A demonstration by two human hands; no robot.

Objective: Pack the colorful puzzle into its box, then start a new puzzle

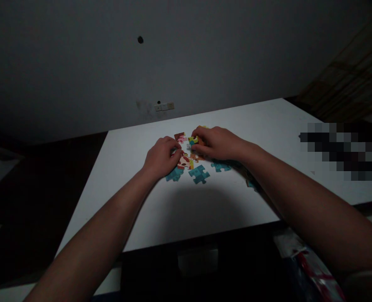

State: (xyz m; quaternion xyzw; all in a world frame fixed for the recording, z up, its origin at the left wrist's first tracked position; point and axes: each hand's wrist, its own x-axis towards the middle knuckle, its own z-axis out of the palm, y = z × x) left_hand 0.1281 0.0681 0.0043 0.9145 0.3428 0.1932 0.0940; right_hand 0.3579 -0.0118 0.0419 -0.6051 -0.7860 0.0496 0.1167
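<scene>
The right hand's grip pinches a yellow-and-teal jigsaw piece, its exposed edge facing nine o'clock; its long axis is too hidden to tell. At its eight o'clock, the left hand sits beside a cream-and-brown jigsaw piece, grip unclear. A teal jigsaw piece lies at six o'clock on the white tabletop.

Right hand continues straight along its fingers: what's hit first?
Probably the pink-and-brown puzzle piece just ahead of the right hand, near the left hand. Depth is unclear; it might pass above that piece.
</scene>
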